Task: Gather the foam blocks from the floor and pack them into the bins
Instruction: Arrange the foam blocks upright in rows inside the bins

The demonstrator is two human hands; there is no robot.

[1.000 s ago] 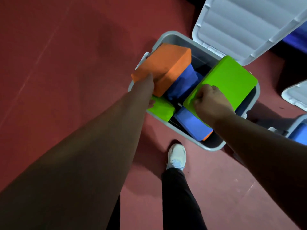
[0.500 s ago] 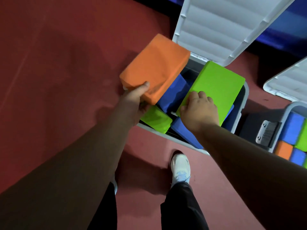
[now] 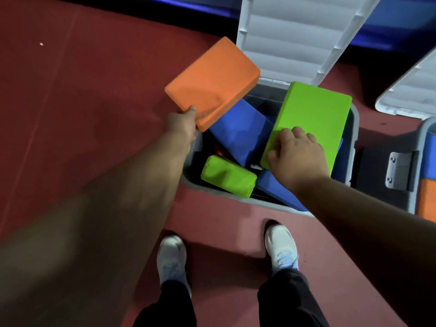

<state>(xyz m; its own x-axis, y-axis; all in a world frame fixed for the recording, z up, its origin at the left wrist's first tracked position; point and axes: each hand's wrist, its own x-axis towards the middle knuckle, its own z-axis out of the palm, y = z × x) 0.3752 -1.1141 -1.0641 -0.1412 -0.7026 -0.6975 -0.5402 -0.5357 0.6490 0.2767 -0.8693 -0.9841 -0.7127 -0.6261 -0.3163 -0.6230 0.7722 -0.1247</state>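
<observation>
My left hand (image 3: 182, 123) grips the near corner of the orange block (image 3: 212, 82), thumb on top; the fingers underneath are hidden. The block hangs above the bin's (image 3: 212, 192) left rim, mostly out over the red floor (image 3: 82, 102), which is open to the left. Its long axis runs from my hand up and to the right, and its far corner comes close to the raised white lid (image 3: 295, 31).

My right hand (image 3: 298, 159) holds the green block (image 3: 311, 119) at its near end, fingers curled over the top face and thumb at the near left corner. This block lies tilted across the right half of the bin, long axis pointing away from me towards the lid hinge, its right edge near the bin's right wall.

Between the two blocks, a blue block (image 3: 240, 131) slants inside the bin, and a small green block (image 3: 227, 175) sits by the front rim. A second bin (image 3: 427, 128) stands to the right.
</observation>
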